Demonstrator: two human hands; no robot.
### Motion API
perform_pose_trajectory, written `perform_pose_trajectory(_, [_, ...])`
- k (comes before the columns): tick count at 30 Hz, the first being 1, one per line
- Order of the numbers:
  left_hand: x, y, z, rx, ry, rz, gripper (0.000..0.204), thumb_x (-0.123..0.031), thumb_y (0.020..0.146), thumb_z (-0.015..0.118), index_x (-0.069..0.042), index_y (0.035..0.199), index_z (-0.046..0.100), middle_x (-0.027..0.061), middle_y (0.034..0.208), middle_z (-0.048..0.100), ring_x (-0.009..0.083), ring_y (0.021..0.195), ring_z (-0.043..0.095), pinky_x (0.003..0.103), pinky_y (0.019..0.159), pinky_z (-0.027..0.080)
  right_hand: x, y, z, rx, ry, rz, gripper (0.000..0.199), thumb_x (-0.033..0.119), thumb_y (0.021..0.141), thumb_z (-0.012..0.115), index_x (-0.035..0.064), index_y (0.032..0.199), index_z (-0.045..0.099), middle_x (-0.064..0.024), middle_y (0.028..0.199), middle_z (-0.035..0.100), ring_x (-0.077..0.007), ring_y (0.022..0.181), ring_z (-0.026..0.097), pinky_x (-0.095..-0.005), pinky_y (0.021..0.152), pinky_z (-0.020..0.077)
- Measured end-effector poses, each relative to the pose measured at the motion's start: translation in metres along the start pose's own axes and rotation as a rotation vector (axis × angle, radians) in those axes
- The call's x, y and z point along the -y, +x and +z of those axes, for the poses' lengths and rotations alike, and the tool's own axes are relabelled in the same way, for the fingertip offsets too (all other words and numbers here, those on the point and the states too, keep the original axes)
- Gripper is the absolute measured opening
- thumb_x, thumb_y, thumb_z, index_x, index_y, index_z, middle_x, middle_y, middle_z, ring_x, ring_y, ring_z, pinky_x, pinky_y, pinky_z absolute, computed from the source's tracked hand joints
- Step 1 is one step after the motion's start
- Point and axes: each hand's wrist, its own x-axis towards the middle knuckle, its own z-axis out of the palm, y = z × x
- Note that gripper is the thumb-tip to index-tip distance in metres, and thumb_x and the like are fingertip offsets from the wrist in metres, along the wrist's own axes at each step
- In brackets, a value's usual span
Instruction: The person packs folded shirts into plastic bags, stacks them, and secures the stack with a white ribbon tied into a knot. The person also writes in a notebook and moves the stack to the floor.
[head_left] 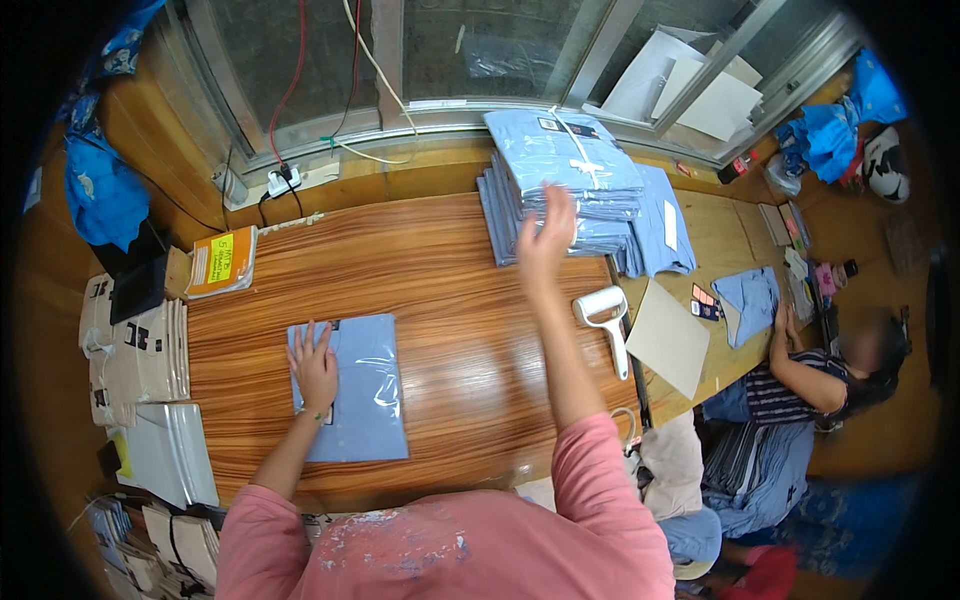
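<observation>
Where the left hand (316,370) rests spread, a flat blue rectangular garment in glossy clear plastic (362,410), near the brown wood-grain counter (470,350)'s front edge, right hand (548,235) loosely spread

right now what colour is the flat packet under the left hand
The flat packet is light greyish blue with a glossy, clear-wrapped surface; the head view shows it best.

R hand (547,232) blurry, pkt (366,395) part-hid by L hand (315,370), pink shirt (420,545) cut off btm

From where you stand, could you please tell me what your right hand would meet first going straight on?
The right hand would likely meet the blue stack; one view leaves depth unclear.
</observation>
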Motion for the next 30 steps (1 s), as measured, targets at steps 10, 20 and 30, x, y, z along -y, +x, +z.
perform_pose_trajectory(10, [-0.006,0.002,0.000,0.029,0.025,-0.032,0.039,-0.009,0.087,0.044,-0.013,0.125,0.054,0.0077,0.142,0.037,0.0319,0.135,0.022,0.051,0.110,0.010,-0.096,0.150,-0.044,0.145,-0.318,-0.424,0.025,0.006,0.078,0.057,0.0153,0.100,0.063,-0.0079,0.088,0.065,-0.0274,0.085,0.061,-0.0387,0.069,0.0484])
perform_pose_trajectory(20, [-0.013,0.007,-0.001,0.052,0.023,-0.049,0.039,-0.010,0.088,0.042,-0.013,0.125,0.053,0.0082,0.142,0.037,0.0319,0.136,0.021,0.052,0.109,0.010,-0.080,0.202,-0.046,0.266,-0.432,-0.427,0.017,0.017,0.083,0.057,0.0160,0.099,0.062,-0.0071,0.086,0.063,-0.0276,0.083,0.061,-0.0403,0.066,0.0478])
perform_pose_trajectory(30, [-0.009,0.004,-0.001,0.049,0.063,-0.049,0.038,-0.012,0.090,0.039,-0.011,0.125,0.053,0.0087,0.141,0.037,0.0328,0.135,0.023,0.053,0.109,0.010,-0.091,0.164,-0.048,0.690,-0.174,-0.538,0.033,0.011,0.073,0.067,0.0122,0.106,0.064,-0.0113,0.098,0.062,-0.0301,0.090,0.059,-0.0356,0.076,0.0468])
